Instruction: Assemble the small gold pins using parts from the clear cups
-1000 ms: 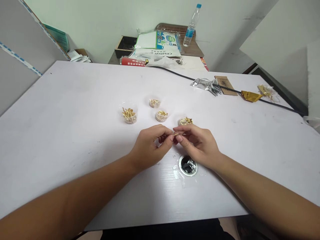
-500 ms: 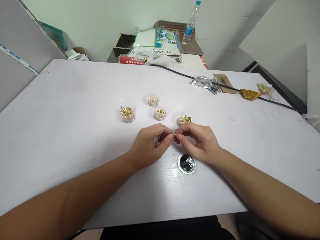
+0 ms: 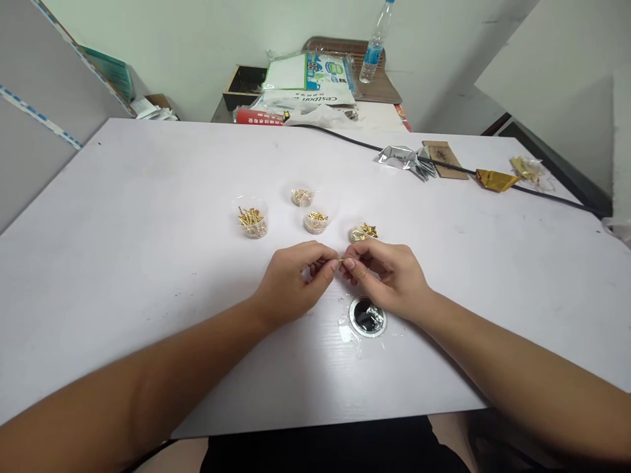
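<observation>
White flat surface [image 3: 148,190] beneath a thin gold-coloured metal pin [image 3: 340,261], which the left hand [image 3: 294,281] and right hand [image 3: 394,272] both pinch.
Most of the pin is hidden; the right hand partly covers a clear plastic cup [image 3: 355,234] of gold-coloured pieces [image 3: 369,230]. Beyond, white packaging [image 3: 296,98] reads "Cestbon" upside down; white characters [image 3: 269,119] on a red packet [image 3: 252,116] are unclear. Blue label [image 3: 373,55] print on the clear plastic bottle [image 3: 379,33] is illegible, its cap [image 3: 389,1] cut off.

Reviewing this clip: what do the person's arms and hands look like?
The left hand and right hand are bare, with no glove, ring or watch visible. The left forearm and right forearm are bare too, no sleeve in view. Black clothing shows at the lap.
</observation>
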`<action>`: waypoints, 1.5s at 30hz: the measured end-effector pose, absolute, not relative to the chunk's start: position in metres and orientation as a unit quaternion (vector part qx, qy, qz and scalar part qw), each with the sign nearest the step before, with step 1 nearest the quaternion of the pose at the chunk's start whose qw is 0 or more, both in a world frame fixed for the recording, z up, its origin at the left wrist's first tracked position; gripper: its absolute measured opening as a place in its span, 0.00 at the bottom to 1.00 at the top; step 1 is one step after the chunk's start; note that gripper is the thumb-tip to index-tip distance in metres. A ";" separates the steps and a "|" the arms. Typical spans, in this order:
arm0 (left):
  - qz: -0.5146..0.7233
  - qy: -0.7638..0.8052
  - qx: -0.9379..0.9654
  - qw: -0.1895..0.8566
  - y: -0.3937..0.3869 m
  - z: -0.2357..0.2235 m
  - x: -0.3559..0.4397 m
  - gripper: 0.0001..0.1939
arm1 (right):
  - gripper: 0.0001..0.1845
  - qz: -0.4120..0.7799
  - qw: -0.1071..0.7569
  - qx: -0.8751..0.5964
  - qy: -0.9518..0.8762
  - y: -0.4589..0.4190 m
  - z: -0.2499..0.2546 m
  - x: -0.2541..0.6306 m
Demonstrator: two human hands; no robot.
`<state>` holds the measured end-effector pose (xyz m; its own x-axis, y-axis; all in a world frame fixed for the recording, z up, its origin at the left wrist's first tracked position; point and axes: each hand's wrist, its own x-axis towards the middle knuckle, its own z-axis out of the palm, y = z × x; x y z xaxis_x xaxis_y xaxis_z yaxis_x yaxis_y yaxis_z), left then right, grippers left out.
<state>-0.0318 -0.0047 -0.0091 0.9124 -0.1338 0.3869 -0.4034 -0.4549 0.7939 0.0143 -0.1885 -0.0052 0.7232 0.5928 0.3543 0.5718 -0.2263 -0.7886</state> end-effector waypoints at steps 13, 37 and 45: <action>0.075 -0.166 0.803 0.567 -0.002 -0.003 -0.032 0.05 | 0.08 0.260 0.665 -0.625 -0.316 -0.190 -0.004 0.021; -0.056 -0.187 0.712 0.674 0.000 -0.005 -0.031 0.08 | 0.09 0.408 0.692 -0.486 -0.343 -0.196 -0.004 0.035; -0.043 -0.190 0.726 0.660 0.001 -0.005 -0.030 0.08 | 0.11 0.418 0.679 -0.501 -0.337 -0.198 -0.003 0.036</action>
